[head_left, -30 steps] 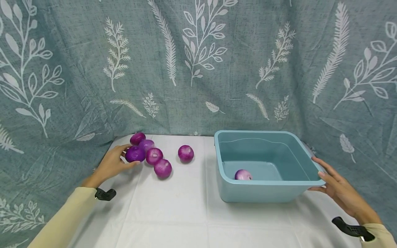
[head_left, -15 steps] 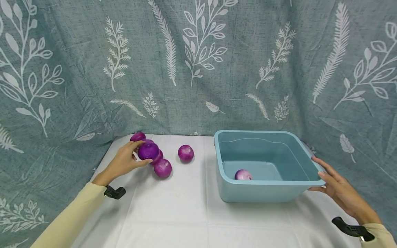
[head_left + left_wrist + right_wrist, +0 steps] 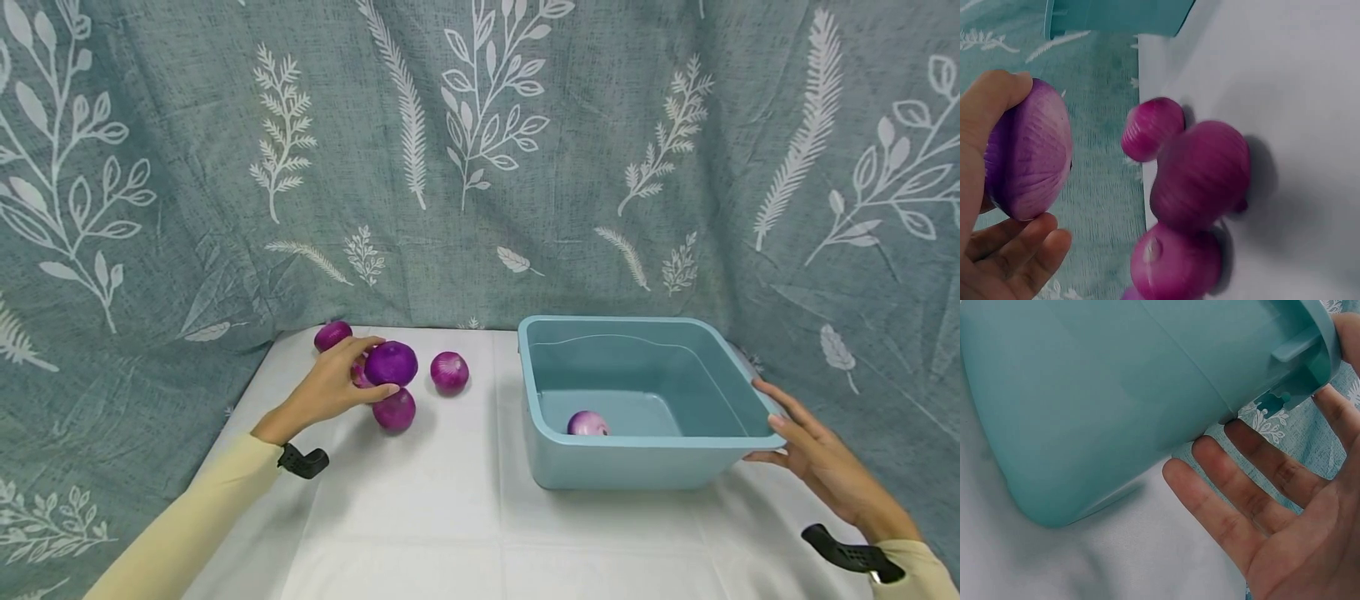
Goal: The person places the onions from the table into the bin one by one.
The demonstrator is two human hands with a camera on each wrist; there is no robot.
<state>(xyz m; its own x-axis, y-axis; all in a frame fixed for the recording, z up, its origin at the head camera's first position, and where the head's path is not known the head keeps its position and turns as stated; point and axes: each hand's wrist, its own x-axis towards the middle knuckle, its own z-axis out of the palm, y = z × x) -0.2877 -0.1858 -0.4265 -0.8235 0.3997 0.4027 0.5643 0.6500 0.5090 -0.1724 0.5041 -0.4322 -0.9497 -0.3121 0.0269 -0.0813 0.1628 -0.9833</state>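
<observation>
My left hand [image 3: 330,387] grips a deep purple onion [image 3: 392,364] between thumb and fingers, lifted above the other onions. In the left wrist view the thumb lies over the top of this onion [image 3: 1044,150], with fingers under it. Just below it sits a red onion [image 3: 394,410], and another [image 3: 360,373] is partly hidden behind the hand. My right hand [image 3: 840,475] holds the right rim of a blue plastic tub [image 3: 652,442]; in the right wrist view its thumb is over the rim and the other fingers lie along the outer wall. One onion [image 3: 588,422] lies inside the tub.
A single red onion [image 3: 449,372] stands between the left-hand group and the tub. Another onion [image 3: 333,335] is at the back left edge of the white-covered table [image 3: 420,508]. A leaf-patterned curtain [image 3: 555,208] hangs right behind the table.
My left hand has lifted the deep purple onion from the group and carried it to the right. The right hand and the tub have stayed in place.
</observation>
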